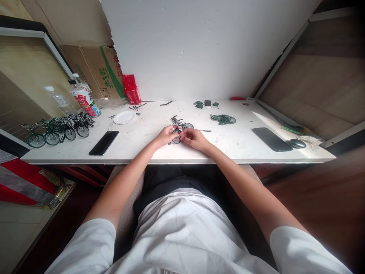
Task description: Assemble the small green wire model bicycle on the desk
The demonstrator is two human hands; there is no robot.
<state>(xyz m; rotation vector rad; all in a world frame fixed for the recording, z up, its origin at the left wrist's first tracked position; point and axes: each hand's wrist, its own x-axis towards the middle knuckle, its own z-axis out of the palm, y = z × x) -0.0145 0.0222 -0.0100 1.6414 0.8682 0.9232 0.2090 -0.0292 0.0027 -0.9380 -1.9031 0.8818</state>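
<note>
A small model bicycle [180, 126] with dark frame and silver wheels stands on the white table [148, 148] in front of me. My left hand [166, 135] curls around its left side, fingers closed on the frame near the rear wheel. My right hand [194, 137] pinches the same model from the right, fingertips meeting the left hand's at the lower wheel. Part of the model is hidden between my fingers.
Several finished model bicycles [57, 129] line the left end, beside bottles [85, 99]. A black phone [103, 143], white dish [124, 117], red box [131, 90], loose screws, green parts [223, 119], a dark tablet [272, 139] and a mouse [297, 143] also lie on the table.
</note>
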